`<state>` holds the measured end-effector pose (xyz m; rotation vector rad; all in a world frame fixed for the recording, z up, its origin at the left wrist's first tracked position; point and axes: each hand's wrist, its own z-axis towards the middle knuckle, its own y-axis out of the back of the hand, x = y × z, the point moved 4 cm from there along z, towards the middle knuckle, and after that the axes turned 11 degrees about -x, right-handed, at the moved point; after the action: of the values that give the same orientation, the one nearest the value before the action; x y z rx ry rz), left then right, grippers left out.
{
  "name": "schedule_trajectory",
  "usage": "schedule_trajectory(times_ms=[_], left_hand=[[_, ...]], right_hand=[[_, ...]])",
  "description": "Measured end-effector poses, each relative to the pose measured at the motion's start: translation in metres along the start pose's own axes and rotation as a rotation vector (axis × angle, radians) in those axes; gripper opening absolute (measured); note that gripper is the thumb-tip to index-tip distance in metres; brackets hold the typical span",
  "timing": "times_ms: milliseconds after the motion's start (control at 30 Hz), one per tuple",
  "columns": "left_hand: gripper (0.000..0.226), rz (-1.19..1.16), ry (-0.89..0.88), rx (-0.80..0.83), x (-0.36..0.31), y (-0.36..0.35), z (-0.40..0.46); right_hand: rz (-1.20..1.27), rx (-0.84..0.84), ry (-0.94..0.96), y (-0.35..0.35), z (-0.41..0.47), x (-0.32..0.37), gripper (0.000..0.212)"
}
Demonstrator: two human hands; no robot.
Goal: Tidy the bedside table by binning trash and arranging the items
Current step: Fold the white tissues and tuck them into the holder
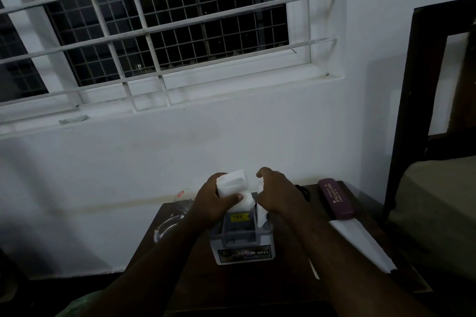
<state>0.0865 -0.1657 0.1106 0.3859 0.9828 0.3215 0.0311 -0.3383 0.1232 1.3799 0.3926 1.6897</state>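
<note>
A small grey and white tissue holder with an OPEL label stands in the middle of the dark wooden bedside table. My left hand grips a wad of white tissues just above the holder's top. Beside it my right hand pinches another white tissue that hangs down into the holder's right side.
A maroon spectacle case lies at the table's back right, with a white sheet of paper in front of it. A clear glass dish sits at the left. A small dark object lies behind my right hand. The bed stands at the right.
</note>
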Motion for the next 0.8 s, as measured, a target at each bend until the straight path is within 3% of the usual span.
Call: schedule_trajectory(times_ms=[200,433,600,800], left_hand=[[0.045,0.262,-0.208,0.122,-0.017,0.005,0.014],[0.053,0.453,-0.207,0.319,-0.019,-0.003,0.018],[0.038,0.396,-0.156,0.314,-0.021,-0.004,0.013],[0.02,0.336,-0.143,0.286,-0.024,0.0,0.014]], right_hand=[[-0.018,0.006,0.037,0.003,-0.002,-0.002,0.055],[-0.03,0.065,0.053,-0.004,-0.003,-0.004,0.06],[-0.131,-0.05,0.108,-0.014,-0.003,-0.001,0.04],[-0.129,-0.065,0.065,-0.019,-0.001,0.002,0.048]])
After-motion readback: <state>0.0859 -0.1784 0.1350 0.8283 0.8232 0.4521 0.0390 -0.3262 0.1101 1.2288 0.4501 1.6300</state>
